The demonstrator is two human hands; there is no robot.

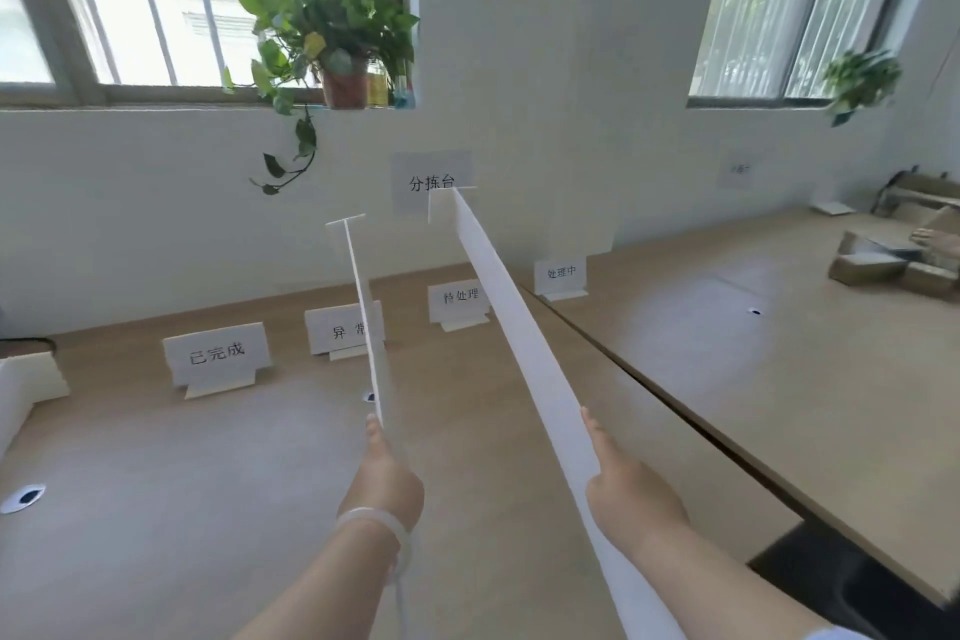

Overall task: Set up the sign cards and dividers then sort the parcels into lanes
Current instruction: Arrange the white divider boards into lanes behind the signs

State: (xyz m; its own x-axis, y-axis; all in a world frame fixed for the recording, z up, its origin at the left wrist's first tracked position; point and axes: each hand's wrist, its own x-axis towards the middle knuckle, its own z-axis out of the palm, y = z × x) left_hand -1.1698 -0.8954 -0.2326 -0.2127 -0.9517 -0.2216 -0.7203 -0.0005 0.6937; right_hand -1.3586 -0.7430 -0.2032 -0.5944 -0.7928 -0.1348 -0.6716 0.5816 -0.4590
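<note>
I hold two long white divider boards above the wooden table (208, 509). My left hand (382, 473) grips the thin-edged left divider (363, 307), which points away toward the wall. My right hand (628, 489) grips the wider right divider (509, 327), tilted with its flat face showing. Several white sign cards stand in a row near the wall: one at the left (217, 359), one behind the left divider (340, 330), one in the middle (460, 299) and one to the right (561, 273). Cardboard parcels (878, 265) lie at the far right.
A paper label (431, 179) hangs on the wall. A potted plant (332, 36) sits on the windowsill. A white board piece (26, 385) lies at the left table edge. A second table (779, 379) adjoins on the right, where another person's hand (935, 239) touches the parcels.
</note>
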